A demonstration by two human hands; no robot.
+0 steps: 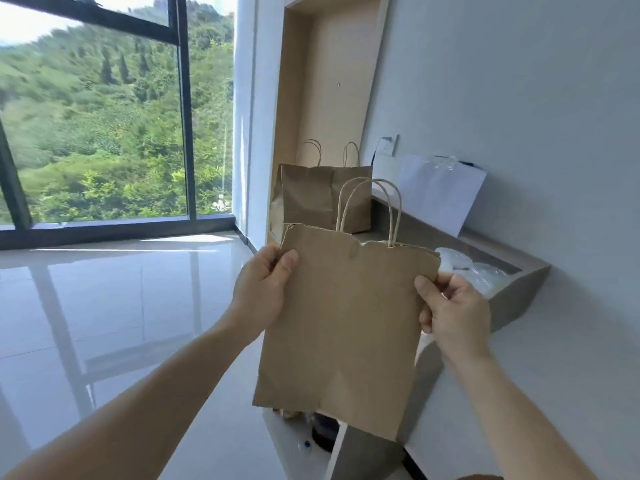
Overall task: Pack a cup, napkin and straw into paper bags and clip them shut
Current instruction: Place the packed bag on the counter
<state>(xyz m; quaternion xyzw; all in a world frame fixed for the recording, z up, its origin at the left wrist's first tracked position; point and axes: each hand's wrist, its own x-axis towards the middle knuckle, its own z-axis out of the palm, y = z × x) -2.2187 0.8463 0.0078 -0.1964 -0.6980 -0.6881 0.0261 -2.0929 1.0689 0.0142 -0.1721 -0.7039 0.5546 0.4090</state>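
I hold a flat brown paper bag [343,323] with twisted paper handles up in front of me, above the near end of the counter. My left hand [263,292] pinches its upper left corner. My right hand [450,310] pinches its right edge just below the top. Two more brown paper bags [311,199] stand upright at the far end of the counter. Clear plastic cups or lids [471,271] lie on the counter behind the held bag, partly hidden by it. I see no napkin, straw or clip.
The grey counter [519,289] runs along the white wall on the right. A white paper bag [440,195] leans against that wall. A dark object [323,434] sits on a low shelf below the bag. Glossy tiled floor and a large window lie to the left.
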